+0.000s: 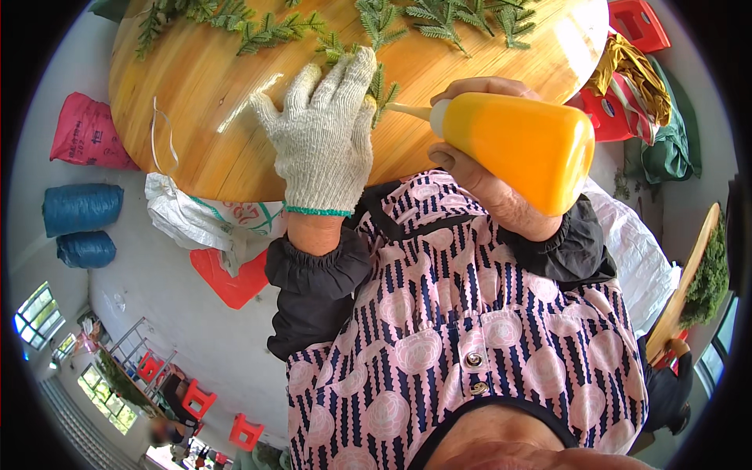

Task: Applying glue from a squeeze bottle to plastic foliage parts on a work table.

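My left hand [325, 141], in a white knitted glove with a green cuff edge, is over the near part of the round wooden table. Its outer fingers are spread, while thumb and forefinger close on a small green fir sprig [381, 92]. My bare right hand [478, 168] wraps round a yellow squeeze bottle [525, 137] tilted on its side. The bottle's thin nozzle [409, 110] points left, with its tip close to the sprig. More fir sprigs [274, 31] lie along the far part of the table.
The wooden table [211, 133] has a loose white string [164, 129] near its left edge. Beyond its rim are a pink sack [88, 131], blue rolled bundles [82, 210], white sacks [180, 211] and red stools [638, 23]. A person [670, 388] sits at another table on the right.
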### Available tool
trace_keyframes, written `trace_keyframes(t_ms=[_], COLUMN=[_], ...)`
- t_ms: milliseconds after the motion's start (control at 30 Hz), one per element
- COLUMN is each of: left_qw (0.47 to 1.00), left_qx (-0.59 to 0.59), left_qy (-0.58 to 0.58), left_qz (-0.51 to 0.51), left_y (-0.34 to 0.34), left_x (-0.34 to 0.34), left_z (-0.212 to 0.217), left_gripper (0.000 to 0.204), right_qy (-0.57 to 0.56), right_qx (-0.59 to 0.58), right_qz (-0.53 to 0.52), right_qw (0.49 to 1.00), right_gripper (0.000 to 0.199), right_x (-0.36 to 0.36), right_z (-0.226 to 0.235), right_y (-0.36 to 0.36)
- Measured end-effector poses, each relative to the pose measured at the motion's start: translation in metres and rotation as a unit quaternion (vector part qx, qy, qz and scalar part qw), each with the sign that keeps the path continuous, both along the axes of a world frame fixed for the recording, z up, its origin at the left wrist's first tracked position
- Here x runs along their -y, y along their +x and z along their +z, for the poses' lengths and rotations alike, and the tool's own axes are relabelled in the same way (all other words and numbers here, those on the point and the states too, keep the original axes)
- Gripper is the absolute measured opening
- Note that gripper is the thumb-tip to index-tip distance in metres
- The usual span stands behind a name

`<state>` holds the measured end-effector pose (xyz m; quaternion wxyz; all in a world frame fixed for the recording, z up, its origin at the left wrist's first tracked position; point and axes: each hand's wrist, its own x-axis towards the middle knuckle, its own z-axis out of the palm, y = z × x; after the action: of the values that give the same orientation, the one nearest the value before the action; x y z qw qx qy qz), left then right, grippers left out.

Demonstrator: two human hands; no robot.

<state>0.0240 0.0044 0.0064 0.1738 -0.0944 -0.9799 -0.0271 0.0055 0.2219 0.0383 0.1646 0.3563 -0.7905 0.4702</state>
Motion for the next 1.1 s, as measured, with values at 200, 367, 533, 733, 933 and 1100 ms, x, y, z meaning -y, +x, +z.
trace_keyframes(t_ms=[200,367,533,733,933,1100], left_qw=[1.000,1.000,0.998,0.981,0.954,0.932], left_qx=[-0.014,0.008,-0.001,-0.039,-0.075,-0.139], left_qy=[0.012,0.011,0.055,0.188,0.289,0.317], left_qz=[-0.010,0.000,-0.021,-0.036,-0.043,-0.107], left_y=[-0.005,-0.005,-0.011,-0.013,-0.058,-0.101], left_x=[-0.003,-0.003,-0.004,-0.012,-0.058,-0.087], left_z=[-0.008,-0.008,-0.007,0.000,0.002,-0.004], left_gripper=[0.051,0.049,0.048,0.040,0.039,0.040], right_qy=[0.005,0.098,0.025,-0.195,-0.383,-0.421], right_qx=[-0.012,0.038,0.023,0.236,0.234,0.213], right_qz=[-0.032,-0.014,0.011,-0.074,-0.053,-0.125], right_qw=[0.999,0.994,0.999,0.949,0.892,0.873], right_gripper=[0.040,0.035,0.036,0.032,0.067,0.075], right_x=[-0.004,-0.009,-0.018,-0.042,-0.056,-0.060], right_z=[0.001,0.023,0.011,0.015,0.009,-0.004], right_y=[0.004,0.006,0.006,0.017,0.007,-0.001])
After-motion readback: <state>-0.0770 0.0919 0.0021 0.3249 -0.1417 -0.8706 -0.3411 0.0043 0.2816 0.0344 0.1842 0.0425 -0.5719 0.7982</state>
